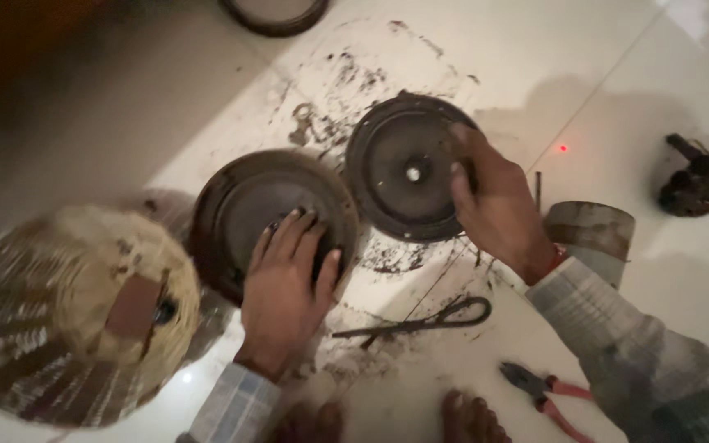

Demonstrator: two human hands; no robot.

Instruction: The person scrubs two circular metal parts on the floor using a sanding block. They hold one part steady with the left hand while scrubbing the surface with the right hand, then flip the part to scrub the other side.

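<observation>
Our left hand (285, 287) lies flat, fingers spread, on a dark round metal cover (248, 205); our right hand (494, 201) clasps the neighbouring dark round metal disc (400, 168) by its rim, on the white tiled floor (658, 74).

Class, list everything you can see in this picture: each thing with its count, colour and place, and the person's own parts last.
Round dished metal cover: 1, dark brown, centre-left on the floor, under the left hand.
Round metal cover with central hub: 1, dark grey, centre, right hand on its rim.
Wound coil disc: 1, tan and copper, lower left.
Wire loop tool: 1, black, floor below the covers.
Pliers: 1, red handles, lower right.
Metal cylinder: 1, grey, behind the right wrist.
Grimy part: 1, black, right edge.
Dark ring: 1, top edge.
Tiled floor: white, smeared with grime.
Left hand: 1.
Right hand: 1.
Feet: 2, bottom edge.
</observation>
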